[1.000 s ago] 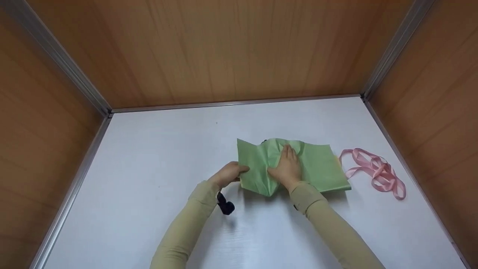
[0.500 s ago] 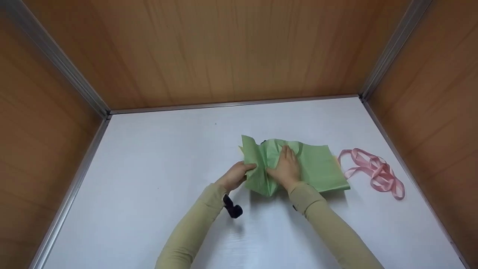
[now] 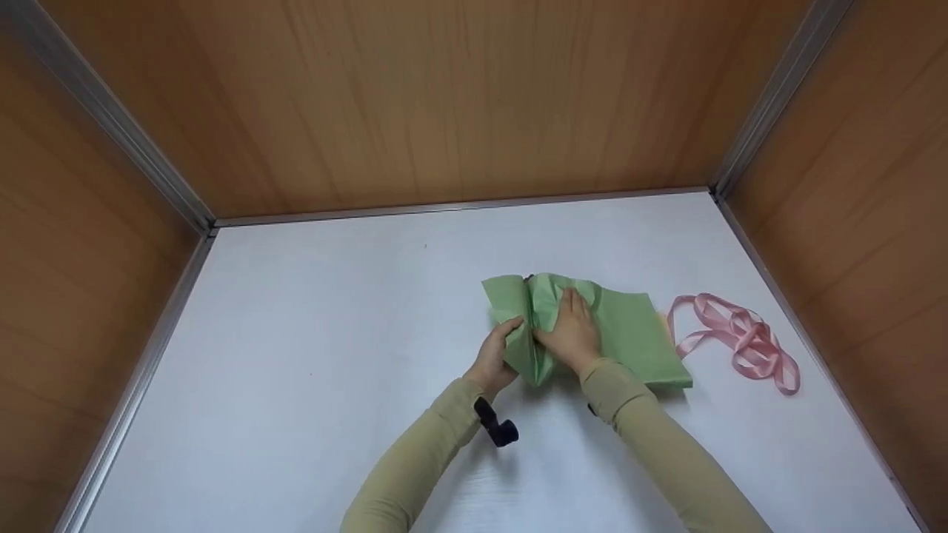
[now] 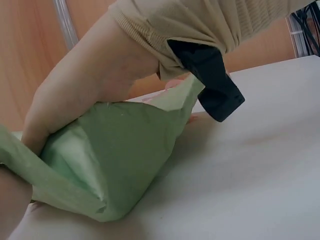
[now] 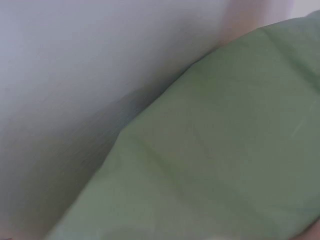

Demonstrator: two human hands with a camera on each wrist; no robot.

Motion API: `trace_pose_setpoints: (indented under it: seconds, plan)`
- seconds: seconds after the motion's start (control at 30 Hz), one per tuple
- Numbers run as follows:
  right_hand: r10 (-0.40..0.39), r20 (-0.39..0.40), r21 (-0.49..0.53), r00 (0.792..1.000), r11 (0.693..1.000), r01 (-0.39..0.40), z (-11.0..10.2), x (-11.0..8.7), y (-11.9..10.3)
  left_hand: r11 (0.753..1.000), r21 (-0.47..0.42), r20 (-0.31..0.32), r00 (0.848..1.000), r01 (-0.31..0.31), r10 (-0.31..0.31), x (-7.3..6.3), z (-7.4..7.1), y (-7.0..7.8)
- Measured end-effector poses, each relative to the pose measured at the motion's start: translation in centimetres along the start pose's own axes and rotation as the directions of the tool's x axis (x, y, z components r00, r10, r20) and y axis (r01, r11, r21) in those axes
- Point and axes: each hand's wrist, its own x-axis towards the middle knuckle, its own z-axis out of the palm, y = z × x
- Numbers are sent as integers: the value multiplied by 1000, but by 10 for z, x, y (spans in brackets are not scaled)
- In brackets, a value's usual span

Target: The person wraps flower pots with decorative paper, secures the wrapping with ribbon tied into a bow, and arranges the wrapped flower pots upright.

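Observation:
A sheet of green wrapping paper [image 3: 629, 337] lies creased and folded over something hidden, right of the table's middle. My left hand [image 3: 495, 359] grips its left end, thumb on top and fingers beneath, bending the flap up toward the middle. Fingers straight and close together, my right hand [image 3: 574, 333] presses down on the paper's bulging centre. In the left wrist view, the green paper [image 4: 135, 145] rises in a fold below the right hand [image 4: 95, 75]. Green paper [image 5: 215, 140] fills much of the right wrist view. A small dark bit peeks out at the paper's far edge.
A loose tangle of pink ribbon [image 3: 755, 344] lies right of the paper, one strand reaching its right end. A pale yellow edge [image 3: 664, 322] shows there too. Wood-grain panels [image 3: 459, 104] with metal framing enclose the white table [image 3: 333, 311] at the back and sides.
My left hand has moved right, pushing the paper's left end inward so that it folds up against the centre. The right hand stays pressed in nearly the same place.

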Motion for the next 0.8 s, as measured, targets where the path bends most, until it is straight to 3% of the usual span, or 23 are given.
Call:
trace_pose_setpoints:
  seconds: [0.17, 0.33, 0.53, 0.8]
  plan:
    - [29, 37, 42, 999, 999, -31, -4, 1, 6, 993, -115, -22, 1000, -6, 3, 3, 10, -7]
    - [43, 74, 80, 996, 996, -49, -6, 3, 9, 989, -144, -16, 1000, -21, 19, 8, 16, -13]
    - [39, 136, 194, 990, 979, -65, -13, 4, 10, 996, -55, 11, 997, -74, 75, 11, 21, -17]
    - [15, 233, 362, 972, 927, -101, -17, 3, 11, 986, 114, 11, 992, -124, 124, 12, 21, -21]
